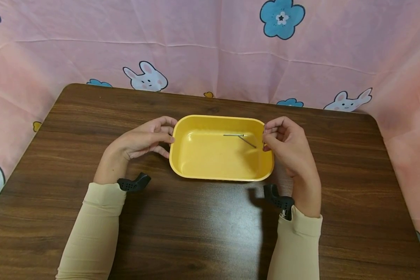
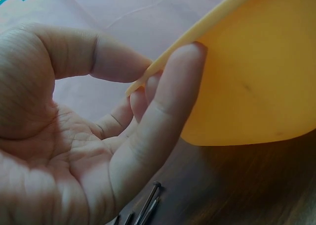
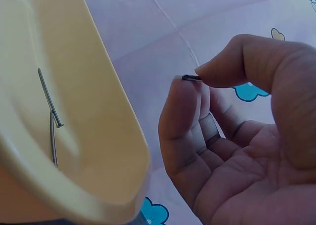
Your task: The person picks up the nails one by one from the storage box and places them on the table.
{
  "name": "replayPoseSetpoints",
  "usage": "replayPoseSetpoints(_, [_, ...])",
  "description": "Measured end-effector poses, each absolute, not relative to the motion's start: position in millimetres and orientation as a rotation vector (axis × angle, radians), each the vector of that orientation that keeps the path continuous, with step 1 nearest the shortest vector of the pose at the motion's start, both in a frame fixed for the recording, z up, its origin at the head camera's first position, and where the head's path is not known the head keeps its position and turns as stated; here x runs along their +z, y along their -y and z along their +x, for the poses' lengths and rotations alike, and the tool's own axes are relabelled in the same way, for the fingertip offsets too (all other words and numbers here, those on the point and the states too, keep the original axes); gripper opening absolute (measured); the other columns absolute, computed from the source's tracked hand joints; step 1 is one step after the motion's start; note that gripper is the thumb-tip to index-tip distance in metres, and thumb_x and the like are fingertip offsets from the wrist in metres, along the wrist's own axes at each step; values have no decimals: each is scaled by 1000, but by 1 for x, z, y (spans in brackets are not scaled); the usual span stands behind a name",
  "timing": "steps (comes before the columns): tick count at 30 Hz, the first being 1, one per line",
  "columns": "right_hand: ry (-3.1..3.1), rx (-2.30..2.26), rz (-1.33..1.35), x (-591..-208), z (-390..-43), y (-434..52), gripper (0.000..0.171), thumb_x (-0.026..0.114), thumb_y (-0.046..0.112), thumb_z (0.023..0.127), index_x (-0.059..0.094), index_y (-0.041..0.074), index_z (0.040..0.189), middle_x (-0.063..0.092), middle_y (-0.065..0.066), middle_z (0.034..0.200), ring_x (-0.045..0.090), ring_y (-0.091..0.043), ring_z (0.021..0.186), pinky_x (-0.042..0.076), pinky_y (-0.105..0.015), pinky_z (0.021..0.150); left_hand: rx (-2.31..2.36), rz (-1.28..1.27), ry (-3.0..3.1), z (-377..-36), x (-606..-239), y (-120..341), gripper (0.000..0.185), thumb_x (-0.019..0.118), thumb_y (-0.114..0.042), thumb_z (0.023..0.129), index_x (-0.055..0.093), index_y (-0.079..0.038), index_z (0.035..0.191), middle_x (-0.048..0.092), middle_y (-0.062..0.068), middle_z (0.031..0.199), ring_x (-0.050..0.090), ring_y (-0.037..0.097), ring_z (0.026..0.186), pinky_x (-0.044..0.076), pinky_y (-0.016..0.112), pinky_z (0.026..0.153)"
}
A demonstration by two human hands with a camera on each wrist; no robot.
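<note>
Head view: left hand (image 1: 145, 138) grips the yellow tray's (image 1: 210, 171) rim, right hand (image 1: 288, 149) pinches a nail (image 3: 190, 77).

tray (image 1: 196, 171): on the desk (image 1: 203, 233), between the two hands, lengthwise from one to the other
left hand (image 1: 145, 138): at the tray's left end; its fingers (image 2: 168, 101) touch the rim there
right hand (image 1: 288, 146): at the tray's right end; its fingers (image 3: 180, 111) pinch a nail (image 3: 190, 77) just beside the rim
two nails (image 1: 240, 138): in the tray, nearer the right fingers
loose nails (image 2: 148, 207): on the desk, under the left palm
cloth (image 1: 210, 50): behind the desk
</note>
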State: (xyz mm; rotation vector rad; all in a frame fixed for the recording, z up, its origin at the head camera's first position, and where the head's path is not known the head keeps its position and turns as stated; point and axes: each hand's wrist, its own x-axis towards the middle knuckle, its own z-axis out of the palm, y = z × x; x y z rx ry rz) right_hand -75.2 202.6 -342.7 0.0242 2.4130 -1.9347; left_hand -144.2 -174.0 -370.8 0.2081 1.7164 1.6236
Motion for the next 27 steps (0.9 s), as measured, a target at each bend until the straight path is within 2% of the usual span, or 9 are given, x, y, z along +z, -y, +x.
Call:
replayPoseSetpoints(15, [-2476, -1938, 68, -345, -74, -212, 15, 64, 2, 99, 59, 1, 113, 62, -2, 93, 60, -15, 74, 61, -19, 68, 1629, 212, -1709, -143, -369, 175, 53, 58, 0, 100, 31, 0, 146, 63, 12, 116, 74, 19, 92, 68, 35, 75])
replayPoseSetpoints(22, [-2440, -2000, 90, -346, -73, -217, 12, 64, 1, 98, 60, 8, 108, 62, -2, 92, 60, -16, 75, 62, -21, 68, 1624, 216, -1713, -144, -369, 175, 55, 58, 0, 100, 30, 0, 147, 62, 12, 117, 74, 19, 93, 68, 35, 75])
replayPoseSetpoints(27, [-2466, -1984, 98, -347, -73, -220, 11, 64, 2, 99, 60, 8, 107, 63, 0, 92, 61, -16, 77, 62, -22, 68, 1620, 216, -1715, -144, -369, 175, 54, 57, 0, 100, 30, -1, 147, 62, 12, 116, 74, 19, 92, 68, 35, 76])
